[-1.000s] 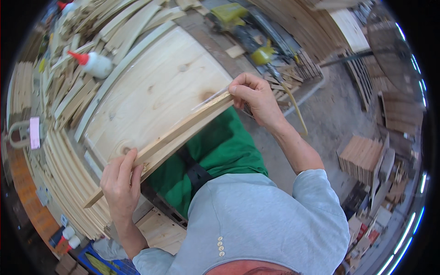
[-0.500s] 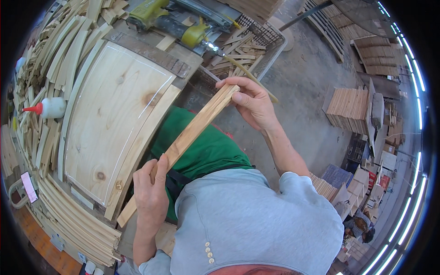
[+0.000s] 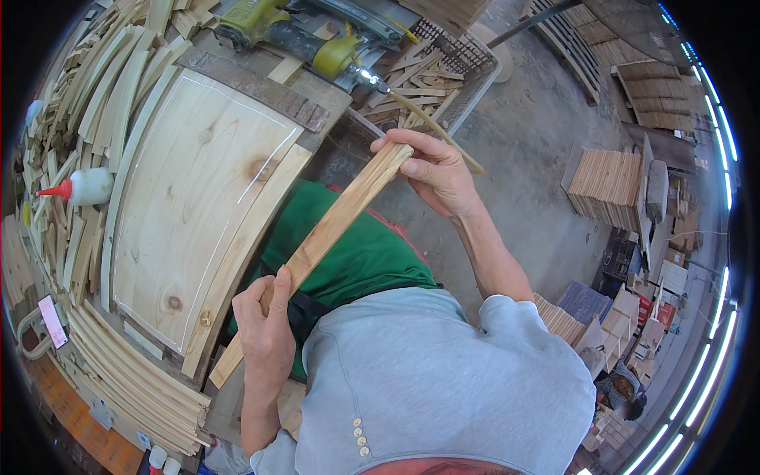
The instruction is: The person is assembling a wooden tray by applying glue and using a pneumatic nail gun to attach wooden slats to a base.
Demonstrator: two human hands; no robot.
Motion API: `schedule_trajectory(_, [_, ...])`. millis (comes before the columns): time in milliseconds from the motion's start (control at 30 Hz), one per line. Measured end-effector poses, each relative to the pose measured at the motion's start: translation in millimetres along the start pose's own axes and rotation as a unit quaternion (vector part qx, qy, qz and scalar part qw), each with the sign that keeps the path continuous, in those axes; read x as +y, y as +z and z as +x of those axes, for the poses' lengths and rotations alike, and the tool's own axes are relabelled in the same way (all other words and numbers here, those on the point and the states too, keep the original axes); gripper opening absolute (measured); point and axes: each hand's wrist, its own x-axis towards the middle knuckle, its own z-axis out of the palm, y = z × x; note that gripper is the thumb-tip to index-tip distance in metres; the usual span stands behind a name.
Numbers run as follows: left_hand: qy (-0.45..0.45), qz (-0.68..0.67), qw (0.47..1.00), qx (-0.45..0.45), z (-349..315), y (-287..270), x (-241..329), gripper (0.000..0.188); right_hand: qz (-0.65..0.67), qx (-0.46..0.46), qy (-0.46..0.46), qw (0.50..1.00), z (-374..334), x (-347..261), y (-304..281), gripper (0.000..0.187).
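No wording is reading clearly around this workbench. Toward the far edge of the worn wooden work surface (image 3: 328,96), a yellow-green and black air nailer (image 3: 291,36) is carrying a short run of lettering on its housing, too small and soft to make out. By the surface's left edge, a pink rectangular tag (image 3: 52,321) is standing out beside a pale, C-shaped loop (image 3: 30,346), any writing on it being too faint to read. Toward the near left corner, beside the stacked, curved, pale wooden strips (image 3: 131,376), a small pale-blue label (image 3: 143,440) is showing a dark mark, its detail blurring beyond reading.
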Motion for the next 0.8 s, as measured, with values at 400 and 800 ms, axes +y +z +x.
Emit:
schedule_trajectory(400, [-0.034, -0.007, 0.999, -0.018, 0, 11, 8, 0.055, 0.036, 0.104, 0.028, 0.994, 0, 13, 4, 0.034])
schedule_trajectory(800, [-0.03, -0.001, 0.999, -0.037, 6, 24, 12, 0.062, -0.038, 0.106, 0.023, 0.993, -4, 19, -13, 0.039])
